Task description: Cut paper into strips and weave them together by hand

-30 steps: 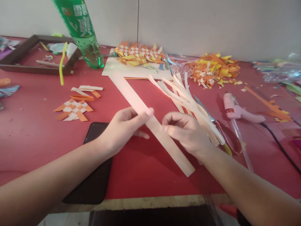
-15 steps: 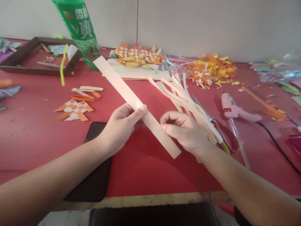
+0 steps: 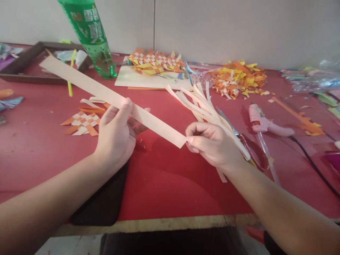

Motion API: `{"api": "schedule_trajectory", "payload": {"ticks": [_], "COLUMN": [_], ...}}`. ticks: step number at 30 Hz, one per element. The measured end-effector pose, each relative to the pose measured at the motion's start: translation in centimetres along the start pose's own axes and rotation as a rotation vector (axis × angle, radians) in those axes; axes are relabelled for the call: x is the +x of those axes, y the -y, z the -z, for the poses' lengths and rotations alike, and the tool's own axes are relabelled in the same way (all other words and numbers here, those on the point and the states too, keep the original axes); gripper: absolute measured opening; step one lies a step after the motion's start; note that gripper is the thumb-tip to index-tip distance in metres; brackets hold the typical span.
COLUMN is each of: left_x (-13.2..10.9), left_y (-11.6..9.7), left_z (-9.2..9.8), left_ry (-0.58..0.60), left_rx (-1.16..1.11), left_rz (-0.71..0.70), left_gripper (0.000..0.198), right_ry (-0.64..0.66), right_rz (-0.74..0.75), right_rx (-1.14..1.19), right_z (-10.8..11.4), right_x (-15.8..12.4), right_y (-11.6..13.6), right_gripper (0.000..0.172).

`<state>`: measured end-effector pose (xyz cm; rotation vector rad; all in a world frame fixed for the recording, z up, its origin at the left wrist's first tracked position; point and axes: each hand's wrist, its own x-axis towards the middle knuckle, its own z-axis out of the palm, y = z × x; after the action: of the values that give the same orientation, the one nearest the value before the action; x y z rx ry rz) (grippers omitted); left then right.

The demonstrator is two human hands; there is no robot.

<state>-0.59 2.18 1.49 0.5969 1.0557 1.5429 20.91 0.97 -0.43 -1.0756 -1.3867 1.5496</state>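
A long cream paper strip (image 3: 156, 125) slants across the view above the red table. My left hand (image 3: 117, 132) grips it near its middle, thumb on top and fingers spread beneath. At the strip's lower right end, my right hand (image 3: 209, 143) pinches the corner between thumb and bent forefinger. A bundle of narrow cream paper strips (image 3: 209, 109) lies just behind and partly under my right hand. Beyond my left hand rests a small woven orange-and-white paper fish (image 3: 82, 123), partly covered by that hand.
A green bottle (image 3: 92, 39) stands at the back left beside a brown frame (image 3: 32, 78). Scissors (image 3: 240, 136) and a pink glue gun (image 3: 265, 122) lie right. Woven paper pieces (image 3: 154, 62) and a scrap heap (image 3: 239, 78) sit behind; a black phone (image 3: 102, 202) is near the front edge.
The strip has shifted left and turned to a flatter slant. My left hand has moved left and its fingers spread; my right hand now pinches the strip's end corner instead of its edge.
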Motion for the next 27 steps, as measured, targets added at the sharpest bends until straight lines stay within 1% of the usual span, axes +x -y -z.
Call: {"api": "schedule_trajectory", "payload": {"ticks": [2,4,5,6,7,9,10,11,13,15,17,21,25,27], "left_x": [0.1,0.0,-0.2,-0.5,-0.8,-1.5,-1.8,-2.1,-2.4,-2.4,-2.2,-1.6,-1.8,-2.0], "left_y": [-0.4,-0.7,-0.6,-0.5,-0.3,0.4,0.8,1.0,1.2,1.1,0.8,0.7,1.1,1.2], "left_z": [0.0,-0.2,-0.3,-0.4,-0.5,-0.6,-0.7,-0.7,-0.7,-0.7,-0.6,-0.4,-0.3,-0.4], "left_ry": [-0.06,-0.111,-0.09,-0.012,0.049,0.245,0.388,0.503,0.652,0.726,0.743,0.719,0.822,0.798], "left_rx": [-0.058,-0.074,-0.049,-0.011,0.022,0.148,0.237,0.305,0.402,0.462,0.493,0.517,0.543,0.534], "left_rz": [0.007,0.015,0.07,0.13,0.136,0.259,0.353,0.442,0.56,0.633,0.651,0.58,0.573,0.544], "left_gripper": [0.022,0.028,0.027,0.022,0.02,0.019,0.019,0.019,0.018,0.015,0.015,0.019,0.018,0.02], "right_ry": [0.026,0.02,0.002,-0.024,-0.049,-0.064,-0.053,-0.038,-0.012,-0.006,0.003,0.009,0.031,0.047], "right_rz": [0.056,0.097,0.104,0.098,0.081,0.032,0.014,0.008,0.036,0.074,0.087,0.051,0.036,0.056], "right_rx": [0.057,0.109,0.127,0.132,0.125,0.09,0.066,0.039,-0.033,-0.107,-0.142,-0.088,-0.139,-0.175], "right_z": [0.1,0.0,-0.1,-0.2,-0.3,-0.6,-0.8,-0.9,-1.0,-1.1,-1.1,-1.1,-1.2,-1.1], "right_x": [-0.1,-0.2,-0.2,-0.2,-0.2,-0.1,-0.1,0.0,0.1,0.1,0.1,0.1,0.0,0.0], "right_y": [0.0,0.0,0.1,0.1,0.2,0.3,0.4,0.5,0.6,0.7,0.8,0.6,0.5,0.5], "right_gripper": [0.01,0.012,0.013,0.014,0.015,0.017,0.019,0.02,0.02,0.018,0.017,0.016,0.016,0.016]}}
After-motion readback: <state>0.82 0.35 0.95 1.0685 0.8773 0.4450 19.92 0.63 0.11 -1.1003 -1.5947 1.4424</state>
